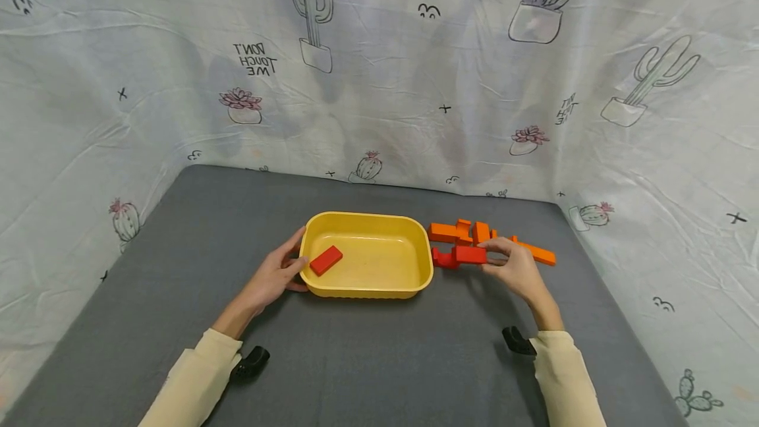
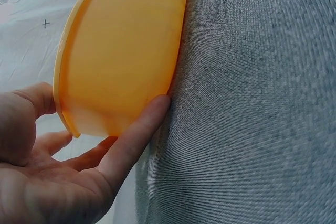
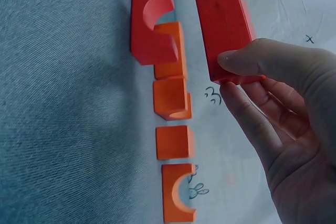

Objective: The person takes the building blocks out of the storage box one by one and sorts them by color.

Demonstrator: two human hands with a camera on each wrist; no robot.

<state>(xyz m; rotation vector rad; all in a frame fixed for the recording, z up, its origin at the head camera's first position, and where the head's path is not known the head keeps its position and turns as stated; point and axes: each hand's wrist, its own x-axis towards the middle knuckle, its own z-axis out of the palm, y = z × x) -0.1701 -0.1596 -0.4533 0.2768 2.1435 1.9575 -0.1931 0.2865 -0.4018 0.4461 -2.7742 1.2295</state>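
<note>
Between the thumb and fingers of my right hand [image 1: 514,270] is a red rectangular block [image 3: 223,27], raised off the table in the right wrist view. Just below and beyond it stands a red block with a rounded cut-out [image 3: 144,38]. My left hand [image 1: 279,275] grips the left end of a yellow plastic tray [image 1: 370,293], thumb at the rim and fingers along the outer wall [image 2: 121,51]. Inside the tray, near its left end, lies another red rectangular block [image 1: 326,260].
Several orange blocks [image 1: 443,232] sit right of the tray on the grey cloth-covered table [image 1: 379,354], one of them an orange block with a curved cut-out [image 3: 172,195]. A white printed curtain [image 1: 379,84] hangs behind and at both sides.
</note>
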